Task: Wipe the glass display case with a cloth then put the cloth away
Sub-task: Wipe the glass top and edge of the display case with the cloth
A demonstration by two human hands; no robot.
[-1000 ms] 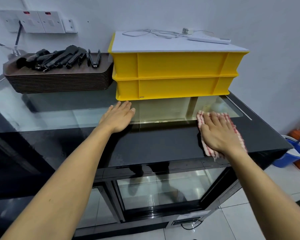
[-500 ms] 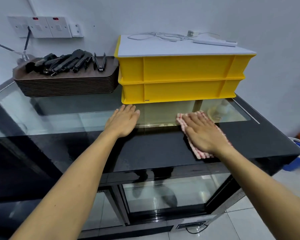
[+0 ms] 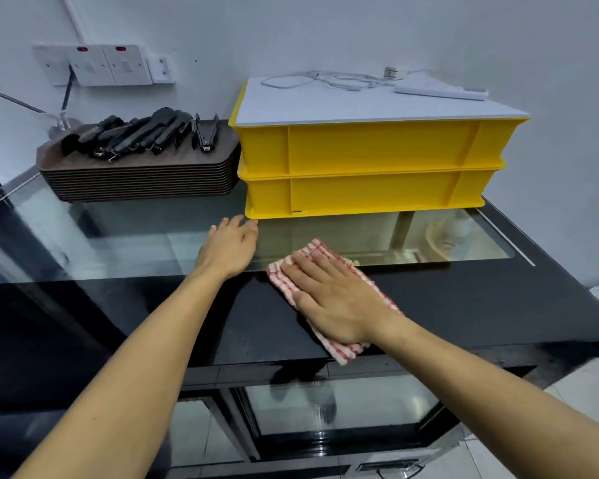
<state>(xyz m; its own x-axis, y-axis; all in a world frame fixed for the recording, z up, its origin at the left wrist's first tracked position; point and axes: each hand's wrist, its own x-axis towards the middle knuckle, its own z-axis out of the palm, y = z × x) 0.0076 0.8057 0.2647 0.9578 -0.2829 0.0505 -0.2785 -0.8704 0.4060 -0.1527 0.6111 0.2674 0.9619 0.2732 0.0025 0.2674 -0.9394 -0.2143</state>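
Head view: right hand (image 3: 339, 302) lies flat on the cloth (image 3: 343, 352), fingers straight and close together, thumb splayed toward the left. Palm down, pressing, nothing curled round the fabric. The cloth is red-and-white checked, spread under the whole hand. It shows past the fingertips at the far end, along the thumb side, and out beyond the wrist at the near end, where a corner reaches the front edge of the top. Fingertips sit about where the black border meets the clear glass pane.

Left hand (image 3: 230, 248) is flat on the glass display case (image 3: 118, 247), palm down, fingers straight and slightly spread, holding nothing. Its fingertips are just beside the lower front corner of the yellow crates (image 3: 370, 167); can't tell if they touch it. The two hands are near each other, left slightly further back, not touching. Cloth edge is just right of the left wrist.

Further out: two yellow crates stacked at the back right of the case top, white board on top with a white cable (image 3: 325, 79) and power strip (image 3: 441, 89). Left of them, a stack of brown trays (image 3: 142, 181) with black tongs (image 3: 146, 133) laid on top. Wall sockets (image 3: 101, 65) on the wall behind. The front of the case has glass panels in a black frame, above a tiled floor (image 3: 581, 395).
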